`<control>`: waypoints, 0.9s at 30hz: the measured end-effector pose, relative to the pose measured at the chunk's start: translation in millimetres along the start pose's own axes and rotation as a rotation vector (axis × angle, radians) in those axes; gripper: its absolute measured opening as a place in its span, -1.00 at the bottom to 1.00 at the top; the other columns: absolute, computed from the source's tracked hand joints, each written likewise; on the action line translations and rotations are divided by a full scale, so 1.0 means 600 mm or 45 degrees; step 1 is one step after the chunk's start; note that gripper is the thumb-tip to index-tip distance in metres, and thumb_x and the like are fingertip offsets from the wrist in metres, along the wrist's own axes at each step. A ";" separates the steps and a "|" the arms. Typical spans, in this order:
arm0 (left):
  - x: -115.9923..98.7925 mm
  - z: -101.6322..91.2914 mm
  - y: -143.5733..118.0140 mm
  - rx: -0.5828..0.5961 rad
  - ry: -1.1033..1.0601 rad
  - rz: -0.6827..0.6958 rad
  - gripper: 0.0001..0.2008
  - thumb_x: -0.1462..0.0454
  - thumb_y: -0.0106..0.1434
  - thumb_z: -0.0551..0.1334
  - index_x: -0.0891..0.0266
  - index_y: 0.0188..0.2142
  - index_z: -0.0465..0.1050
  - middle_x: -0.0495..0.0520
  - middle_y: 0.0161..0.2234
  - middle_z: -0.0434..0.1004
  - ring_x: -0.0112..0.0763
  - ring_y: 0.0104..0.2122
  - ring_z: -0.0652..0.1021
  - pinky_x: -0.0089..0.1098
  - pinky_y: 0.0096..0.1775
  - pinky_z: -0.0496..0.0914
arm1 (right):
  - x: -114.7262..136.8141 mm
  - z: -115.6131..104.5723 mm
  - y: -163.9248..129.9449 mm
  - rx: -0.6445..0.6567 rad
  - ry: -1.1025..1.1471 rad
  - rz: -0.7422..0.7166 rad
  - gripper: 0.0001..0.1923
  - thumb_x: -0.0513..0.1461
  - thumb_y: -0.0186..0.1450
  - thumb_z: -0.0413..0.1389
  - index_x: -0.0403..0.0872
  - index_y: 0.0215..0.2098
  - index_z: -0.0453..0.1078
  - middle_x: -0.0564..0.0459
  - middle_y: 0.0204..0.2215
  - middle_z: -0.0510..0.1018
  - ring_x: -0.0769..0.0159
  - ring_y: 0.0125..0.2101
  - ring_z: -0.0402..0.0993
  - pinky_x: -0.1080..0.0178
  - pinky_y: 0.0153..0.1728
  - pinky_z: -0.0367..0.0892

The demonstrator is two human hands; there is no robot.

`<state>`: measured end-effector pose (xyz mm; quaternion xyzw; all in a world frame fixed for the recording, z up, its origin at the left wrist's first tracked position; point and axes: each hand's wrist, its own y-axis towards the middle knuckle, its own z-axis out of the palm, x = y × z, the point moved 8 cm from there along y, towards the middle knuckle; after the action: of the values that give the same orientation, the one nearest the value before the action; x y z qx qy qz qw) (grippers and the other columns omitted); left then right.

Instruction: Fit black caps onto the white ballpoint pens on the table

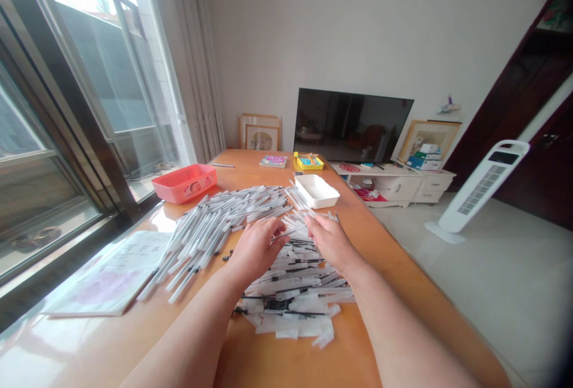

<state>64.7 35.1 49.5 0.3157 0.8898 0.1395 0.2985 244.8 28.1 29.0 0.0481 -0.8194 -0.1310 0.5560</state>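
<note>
My left hand (256,249) is closed, thumb and fingers pinched around a thin pen-like stick (285,234). Just to its right, my right hand (330,240) pinches a slim whitish piece, too blurred to name, at its fingertips. Both hands are above a heap of black sticks and translucent whitish sleeves (286,283) on the table. Left of my hands lies a large pile of clear-barrelled pens with black ends (215,221). More slender clear pieces (296,198) lie beyond my fingertips, beside a white plastic tray (330,202).
A red plastic basket (183,186) stands at the table's left edge, with a paper booklet (111,274) nearer me. Farther back are a single pen (222,165), a pink book (273,162) and a yellow box (310,165). The wooden table's (385,256) right edge borders the floor.
</note>
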 end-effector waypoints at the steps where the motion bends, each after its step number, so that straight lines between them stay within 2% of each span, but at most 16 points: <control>1: -0.003 0.002 0.000 0.010 -0.032 0.011 -0.86 0.16 0.38 0.17 0.16 -0.24 0.42 0.05 -0.27 0.55 -0.28 -0.25 0.51 -0.35 -0.24 0.31 | 0.006 0.001 -0.002 0.006 -0.001 -0.018 -0.49 0.15 0.42 -0.05 -0.03 -0.48 0.21 0.18 -0.60 0.24 0.37 -0.55 0.12 0.30 -0.48 0.09; 6: -0.006 0.006 0.003 0.039 -0.212 0.014 -0.79 0.17 0.42 0.08 0.18 -0.29 0.40 0.04 -0.33 0.48 -0.33 -0.29 0.46 -0.37 -0.22 0.33 | 0.023 0.002 -0.007 0.040 -0.005 -0.077 -0.49 0.14 0.44 -0.07 -0.03 -0.48 0.22 0.15 -0.59 0.27 0.35 -0.53 0.17 0.29 -0.45 0.15; 13: 0.000 0.008 0.003 0.186 -0.433 -0.070 -0.71 0.08 0.41 0.08 0.19 -0.35 0.36 -0.05 -0.44 0.34 -0.40 -0.39 0.35 -0.41 -0.31 0.27 | 0.040 -0.001 -0.011 0.095 -0.062 -0.158 -0.51 0.11 0.46 -0.09 -0.03 -0.43 0.28 0.13 -0.56 0.34 0.33 -0.50 0.26 0.28 -0.40 0.21; 18: 0.004 0.017 -0.003 0.298 -0.580 -0.101 -0.65 0.01 0.42 0.07 0.22 -0.31 0.38 -0.05 -0.43 0.36 -0.43 -0.40 0.37 -0.42 -0.32 0.28 | 0.048 -0.005 -0.013 0.136 -0.099 -0.217 -0.52 0.08 0.47 -0.07 -0.05 -0.42 0.34 0.09 -0.49 0.45 0.33 -0.45 0.33 0.29 -0.36 0.23; 23: 0.002 0.017 -0.005 0.294 -0.558 -0.125 -0.61 -0.02 0.44 0.03 0.23 -0.29 0.39 -0.04 -0.44 0.38 -0.43 -0.42 0.39 -0.41 -0.33 0.29 | 0.022 -0.004 -0.006 0.125 0.010 -0.075 -0.46 0.16 0.45 -0.11 -0.05 -0.37 0.38 0.07 -0.50 0.49 0.32 -0.49 0.33 0.28 -0.41 0.24; 27: 0.000 0.016 -0.004 0.277 -0.507 -0.140 -0.61 -0.01 0.43 0.04 0.22 -0.32 0.38 -0.04 -0.47 0.39 -0.43 -0.45 0.37 -0.42 -0.37 0.27 | 0.009 -0.003 -0.004 0.109 0.046 0.019 -0.46 0.20 0.41 -0.07 -0.03 -0.42 0.30 0.14 -0.59 0.35 0.34 -0.55 0.24 0.29 -0.48 0.18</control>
<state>69.5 34.0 40.9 0.3184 0.8391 -0.0387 0.4394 244.0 24.0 33.7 0.0678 -0.8144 -0.0908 0.5691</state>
